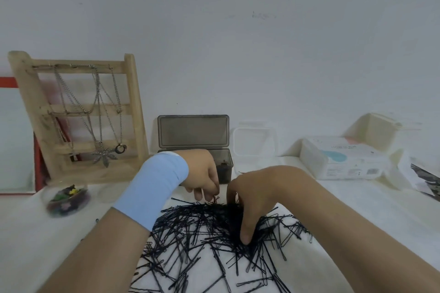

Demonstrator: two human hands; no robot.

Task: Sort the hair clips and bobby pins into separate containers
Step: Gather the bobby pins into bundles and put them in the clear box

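Left hand [202, 173] and right hand [257, 192] pinch pins [190, 233], fingers curled; I would lift small bunches clear into far box [226, 169].

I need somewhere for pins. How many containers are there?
4: a round bowl of coloured clips at left, a dark open box behind the left hand, a clear box beside it, a cream box far right. More may be hidden.

Left wrist: I wore a light blue cuff [152, 188] of smooth fabric, wide enough to cover my wrist and lower forearm.
Left hand: my left hand [202, 173] was bare beyond it.
Right arm: my right hand [257, 197] and forearm were bare skin throughout.
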